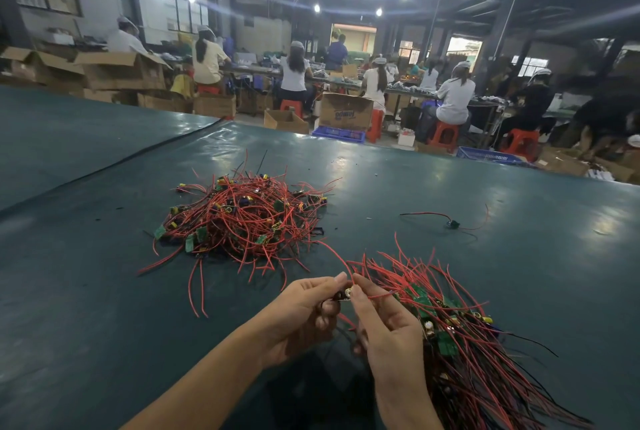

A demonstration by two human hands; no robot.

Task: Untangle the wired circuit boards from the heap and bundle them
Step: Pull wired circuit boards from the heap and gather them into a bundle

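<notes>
Just before the heap (pixel 242 215), left hand (pixel 304 305) and right hand (pixel 388 325) pinch one circuit board (pixel 346 295), fingertips together; better to pull its red wire (pixel 334 251) out slowly, then add it to the bundle (pixel 457 325).

Bare desk (pixel 86 291) runs left of the heap (pixel 242 218) and beyond it; right of the heap, a lone wired board (pixel 450 223) lies well apart, bare desk between; front-right of the heap, the left hand (pixel 304 312), right hand (pixel 384 325) and fanned bundle (pixel 450 318) block passage.
</notes>
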